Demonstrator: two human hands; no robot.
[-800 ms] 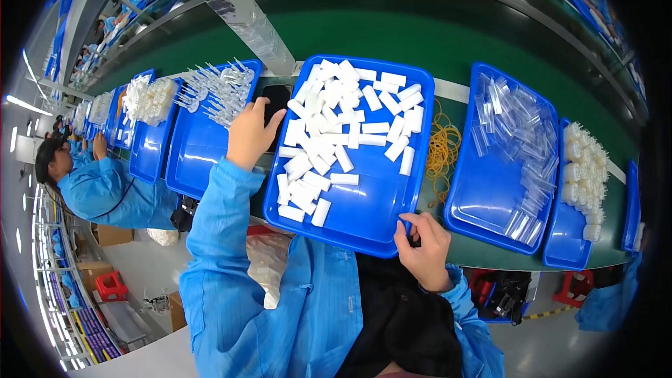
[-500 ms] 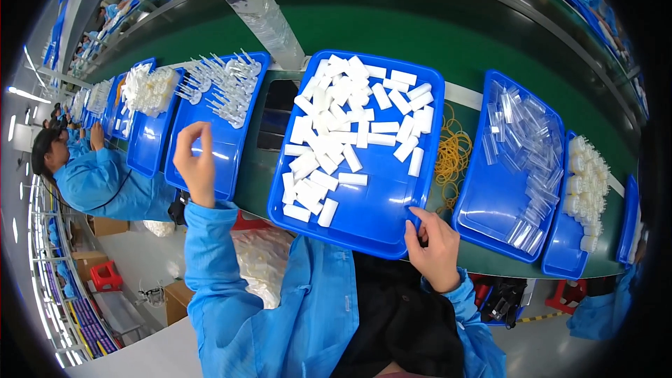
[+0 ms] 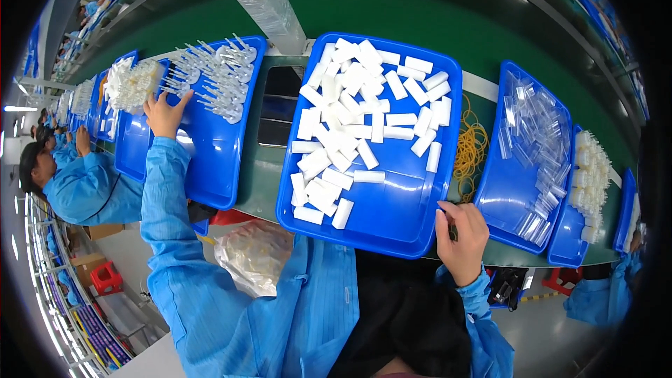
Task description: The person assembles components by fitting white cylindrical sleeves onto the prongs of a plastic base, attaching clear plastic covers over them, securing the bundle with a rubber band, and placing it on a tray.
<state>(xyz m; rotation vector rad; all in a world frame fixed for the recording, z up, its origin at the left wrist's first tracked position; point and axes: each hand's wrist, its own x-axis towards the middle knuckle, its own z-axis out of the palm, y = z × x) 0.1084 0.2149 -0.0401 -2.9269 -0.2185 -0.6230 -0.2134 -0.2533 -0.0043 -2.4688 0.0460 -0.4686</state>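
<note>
Across the green desk (image 3: 259, 189) from where I stand, the worker's left hand (image 3: 165, 117) reaches over the left edge of a blue tray (image 3: 210, 161). Its grip is spread, the thumb parted from the fingers, close by the stemmed clear pieces (image 3: 231, 77) heaped at that tray's far end; whether a fingertip touches one, I cannot tell. The right hand (image 3: 465, 239) hangs at the near right corner of the middle tray (image 3: 392, 220), fingers loosely curled; I cannot make out whether that grip is closed on anything. White cylinders (image 3: 343, 112) lie jumbled in this middle tray, mostly to its far and left sides, with the near right part bare. Between these two trays sit dark flat devices (image 3: 280, 101). Yellow rubber bands (image 3: 470, 154) lie in a loose tangle just right of the middle tray. Beyond them, clear tubes (image 3: 535, 136) fill much of another blue tray (image 3: 497, 199), and off-white parts (image 3: 589, 185) are piled in a narrower one beside it. Farther left, a co-worker (image 3: 91, 185) in blue sits along the same desk.
</note>
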